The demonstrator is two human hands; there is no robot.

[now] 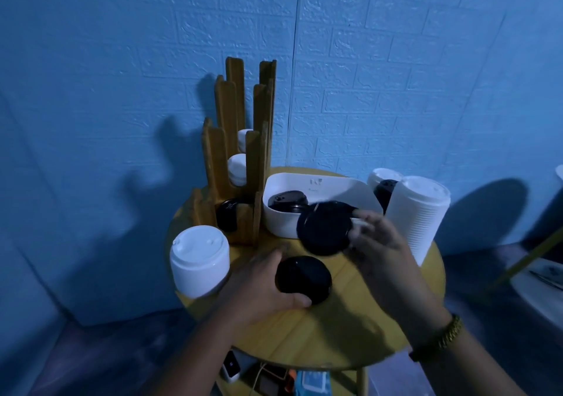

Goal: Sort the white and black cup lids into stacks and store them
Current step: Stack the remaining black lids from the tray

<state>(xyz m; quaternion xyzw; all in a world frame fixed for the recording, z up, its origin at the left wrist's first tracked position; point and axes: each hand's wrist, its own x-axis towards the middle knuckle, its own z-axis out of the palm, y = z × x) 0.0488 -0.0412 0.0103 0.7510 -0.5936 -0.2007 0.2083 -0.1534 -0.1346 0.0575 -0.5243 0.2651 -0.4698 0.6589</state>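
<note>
Centre frame: right hand (376, 245) pinches a tilted black lid (323, 228) by its rim, and left hand (259, 283) grips the black stack (303, 280). Off-centre, it could slide off.

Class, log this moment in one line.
left hand: grips near black lid | right hand: holds far black lid | white bin: black lids inside

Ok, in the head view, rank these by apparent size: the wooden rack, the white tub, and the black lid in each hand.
Largest to smallest:
1. wooden rack
2. white tub
3. right-hand black lid and left-hand black lid: near equal, at differing distances from the camera, so unranked.
</note>
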